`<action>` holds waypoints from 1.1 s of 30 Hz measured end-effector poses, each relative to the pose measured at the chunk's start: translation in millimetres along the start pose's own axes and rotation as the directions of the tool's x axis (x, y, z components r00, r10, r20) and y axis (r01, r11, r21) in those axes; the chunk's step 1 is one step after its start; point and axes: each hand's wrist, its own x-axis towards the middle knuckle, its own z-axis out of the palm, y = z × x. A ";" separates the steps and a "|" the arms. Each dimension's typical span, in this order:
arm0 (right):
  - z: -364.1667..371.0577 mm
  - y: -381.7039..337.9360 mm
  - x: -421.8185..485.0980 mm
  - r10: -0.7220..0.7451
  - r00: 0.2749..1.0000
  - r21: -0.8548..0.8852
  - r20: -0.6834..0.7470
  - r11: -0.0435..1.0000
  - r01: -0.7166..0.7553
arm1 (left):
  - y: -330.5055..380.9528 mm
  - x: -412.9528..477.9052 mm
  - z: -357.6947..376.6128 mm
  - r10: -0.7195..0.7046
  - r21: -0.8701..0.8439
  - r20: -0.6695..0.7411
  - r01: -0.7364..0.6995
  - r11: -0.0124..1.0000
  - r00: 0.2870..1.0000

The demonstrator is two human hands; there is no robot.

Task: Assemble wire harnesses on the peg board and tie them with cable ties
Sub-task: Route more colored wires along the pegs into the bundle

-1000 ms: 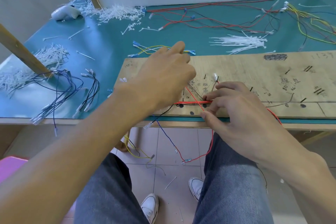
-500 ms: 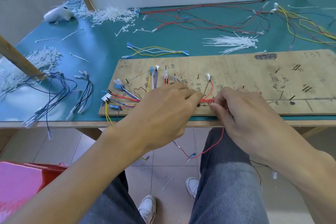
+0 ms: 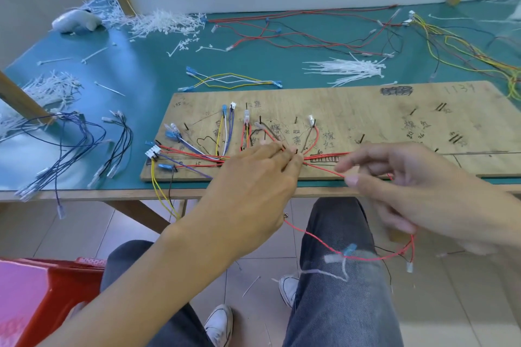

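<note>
**Peg board.** The wooden peg board (image 3: 366,110) lies flat on the green worktop (image 3: 141,70), and its near edge runs along the worktop's front edge. Hand-drawn marks and short dark pegs cover its face.

**Wire harness.** The wire harness (image 3: 197,155) occupies the left half of the board. Red, yellow, white and purple leads fan out from one junction to connectors standing at the pegs. Yellow and black leads hang over the front edge.

**Left hand.** The left hand (image 3: 253,180) rests on the junction with its fingertips (image 3: 286,153) bunched together on the wires. The thumb is hidden, so pinching cannot be told from pressing.

**Right hand.** The right hand (image 3: 417,186) hangs above the front edge, blurred, with its fingers loosely curled. Its thumb and forefinger pinch a red wire (image 3: 324,170), which runs taut from the junction. The rest of the wire loops below the hand, over the person's knee, and carries a blue terminal (image 3: 349,249).

**Supplies.**
- A bundle of white cable ties (image 3: 349,69) lies just behind the board.
- A short yellow-and-white lead set (image 3: 234,80) lies left of the bundle.
- Dark blue leads (image 3: 70,144) lie at the left of the worktop.
- Red and black leads (image 3: 310,36) lie at the rear.
- White tie offcuts (image 3: 163,22) are heaped at the rear left.
</note>
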 end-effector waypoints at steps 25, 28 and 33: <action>-37.9 32.7 -0.6 -0.240 0.799 -0.523 -0.551 0.846 -0.106 | 25.5 -5.4 6.1 -0.141 -0.020 0.031 0.142 0.990 0.990; -28.9 35.2 -8.1 -0.253 0.784 -0.519 -0.567 0.849 -0.101 | 28.0 -5.8 4.1 -0.174 -0.049 0.022 0.175 0.983 0.984; -19.8 26.9 -18.5 -0.240 0.795 -0.519 -0.557 0.848 -0.107 | 28.2 -7.3 5.2 -0.188 -0.081 0.006 0.188 0.979 0.982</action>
